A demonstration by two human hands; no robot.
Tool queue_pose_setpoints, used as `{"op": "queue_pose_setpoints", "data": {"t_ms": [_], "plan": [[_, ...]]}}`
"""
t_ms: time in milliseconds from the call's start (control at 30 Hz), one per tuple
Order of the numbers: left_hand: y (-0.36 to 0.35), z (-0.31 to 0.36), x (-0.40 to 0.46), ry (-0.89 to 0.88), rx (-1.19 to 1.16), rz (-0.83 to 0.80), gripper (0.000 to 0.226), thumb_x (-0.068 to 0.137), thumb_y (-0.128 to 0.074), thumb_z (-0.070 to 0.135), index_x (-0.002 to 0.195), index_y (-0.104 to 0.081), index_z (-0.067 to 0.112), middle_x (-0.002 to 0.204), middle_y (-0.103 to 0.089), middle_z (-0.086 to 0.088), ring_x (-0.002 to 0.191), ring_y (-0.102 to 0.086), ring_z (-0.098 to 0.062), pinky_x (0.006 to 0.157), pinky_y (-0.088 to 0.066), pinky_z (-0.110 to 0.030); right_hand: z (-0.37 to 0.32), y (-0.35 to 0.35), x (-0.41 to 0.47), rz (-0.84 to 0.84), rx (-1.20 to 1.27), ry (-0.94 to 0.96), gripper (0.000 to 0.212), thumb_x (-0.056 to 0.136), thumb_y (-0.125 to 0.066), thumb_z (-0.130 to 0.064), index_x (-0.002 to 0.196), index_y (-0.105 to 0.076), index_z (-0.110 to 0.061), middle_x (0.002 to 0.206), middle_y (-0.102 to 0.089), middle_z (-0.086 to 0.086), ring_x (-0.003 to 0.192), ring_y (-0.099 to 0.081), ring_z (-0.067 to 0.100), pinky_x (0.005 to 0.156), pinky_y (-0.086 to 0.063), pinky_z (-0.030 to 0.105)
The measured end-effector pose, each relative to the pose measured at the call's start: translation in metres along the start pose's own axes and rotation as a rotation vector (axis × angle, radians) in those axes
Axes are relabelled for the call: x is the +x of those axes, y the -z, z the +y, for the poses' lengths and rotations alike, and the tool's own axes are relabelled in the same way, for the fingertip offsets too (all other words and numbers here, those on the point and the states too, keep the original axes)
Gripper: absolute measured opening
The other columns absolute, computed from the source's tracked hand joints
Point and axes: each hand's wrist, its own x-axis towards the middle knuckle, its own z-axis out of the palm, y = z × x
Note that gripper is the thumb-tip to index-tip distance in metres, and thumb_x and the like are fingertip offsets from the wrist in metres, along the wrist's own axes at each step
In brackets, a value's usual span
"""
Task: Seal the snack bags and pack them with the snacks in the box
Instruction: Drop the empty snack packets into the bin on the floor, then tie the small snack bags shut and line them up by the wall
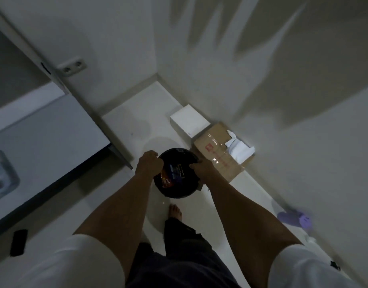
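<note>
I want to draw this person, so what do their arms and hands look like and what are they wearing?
Both arms are bare from the short white sleeves down. The left sleeve and right sleeve look loose and plain, with no markings that show. The left hand and right hand wear no gloves. The picture is too dim to tell about rings or a watch.

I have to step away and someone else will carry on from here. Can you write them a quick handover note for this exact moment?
Left hand grips the left rim of a black round container; right hand grips its right rim, holding it above the floor.
Snack packets lie inside the container; whether they are sealed cannot be told in this dim view.
The cardboard box sits on the floor by the wall, partly open with white paper showing, beside a white box.
Done: nothing visibly packed.
Left: seal the bags and pack them into the cardboard box.
</note>
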Motion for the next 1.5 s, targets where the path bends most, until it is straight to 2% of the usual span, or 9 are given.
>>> {"op": "queue_pose_setpoints", "data": {"t_ms": [133,300,433,567,767,933,1133,1267,1500], "plan": [[0.033,-0.006,-0.015,-0.011,-0.013,0.077,0.044,0.094,-0.060,0.021,0.136,-0.057,0.009,0.142,-0.054,-0.013,0.124,-0.057,-0.032,0.105,-0.049,-0.042,-0.016,-0.013,-0.006,-0.033,-0.057,0.043,0.022,0.093,-0.067,-0.023,0.094,-0.068,-0.002,0.086,-0.061,0.009,0.077,-0.060,0.023,0.070,-0.052,0.036],[0.091,-0.031,-0.046,0.017,-0.159,0.157,0.035,0.087,-0.058,0.025,0.113,-0.067,0.003,0.118,-0.066,-0.014,0.111,-0.064,-0.034,0.098,-0.053,-0.042,-0.039,-0.049,-0.009,-0.031,-0.319,0.250,0.032,0.092,-0.069,-0.022,0.111,-0.073,0.002,0.106,-0.071,0.019,0.108,-0.066,0.033,0.091,-0.050,0.039],[0.156,-0.077,-0.082,0.001,-0.204,0.303,0.034,0.091,-0.059,0.028,0.115,-0.071,0.006,0.122,-0.070,-0.014,0.116,-0.065,-0.030,0.098,-0.052,-0.033,-0.074,-0.097,-0.012,-0.031,-0.337,0.313,0.032,0.088,-0.076,-0.021,0.113,-0.074,-0.001,0.108,-0.074,0.022,0.104,-0.068,0.031,0.097,-0.051,0.039],[0.225,-0.154,-0.123,0.043,-0.285,0.415,0.045,0.092,-0.059,0.036,0.132,-0.061,0.014,0.138,-0.061,-0.009,0.124,-0.058,-0.028,0.104,-0.047,-0.033,-0.119,-0.175,-0.051,-0.017,-0.392,0.463,0.031,0.087,-0.078,-0.022,0.111,-0.073,-0.004,0.084,-0.066,0.010,0.091,-0.068,0.029,0.086,-0.049,0.036],[0.317,-0.306,-0.179,0.143,-0.386,0.580,0.036,0.095,-0.058,0.036,0.123,-0.065,0.015,0.128,-0.066,-0.009,0.116,-0.061,-0.028,0.099,-0.048,-0.035,-0.170,-0.321,-0.154,-0.132,-0.439,0.702,0.025,0.093,-0.069,-0.020,0.115,-0.072,-0.009,0.117,-0.073,0.010,0.108,-0.067,0.029,0.093,-0.049,0.032],[0.369,-0.418,-0.225,0.248,-0.442,0.699,0.028,0.095,-0.059,0.033,0.112,-0.069,0.013,0.120,-0.069,-0.010,0.104,-0.063,-0.025,0.088,-0.049,-0.032,-0.197,-0.433,-0.228,-0.226,-0.444,0.832,0.020,0.094,-0.064,-0.015,0.112,-0.072,-0.009,0.108,-0.072,0.010,0.091,-0.065,0.022,0.071,-0.046,0.017],[0.411,-0.508,-0.253,0.300,-0.496,0.753,0.035,0.094,-0.059,0.030,0.123,-0.066,0.012,0.129,-0.064,-0.011,0.118,-0.059,-0.029,0.098,-0.044,-0.032,-0.221,-0.533,-0.279,-0.310,-0.520,0.909,0.021,0.094,-0.065,-0.018,0.111,-0.075,-0.012,0.112,-0.074,0.008,0.107,-0.067,0.025,0.084,-0.042,0.022],[0.446,-0.543,-0.241,0.303,-0.531,0.773,0.037,0.093,-0.060,0.029,0.124,-0.066,0.011,0.128,-0.065,-0.010,0.117,-0.059,-0.028,0.098,-0.044,-0.034,-0.257,-0.582,-0.293,-0.338,-0.562,0.913,0.015,0.095,-0.061,-0.016,0.102,-0.075,-0.015,0.101,-0.074,0.008,0.095,-0.069,0.023,0.083,-0.052,0.028],[0.527,-0.578,-0.183,0.282,-0.539,0.770,0.032,0.094,-0.060,0.028,0.122,-0.064,0.015,0.118,-0.066,-0.010,0.103,-0.063,-0.028,0.084,-0.048,-0.031,-0.334,-0.674,-0.274,-0.328,-0.531,0.882,0.019,0.092,-0.067,-0.018,0.109,-0.075,-0.014,0.112,-0.075,0.008,0.105,-0.068,0.025,0.085,-0.046,0.025]]}}
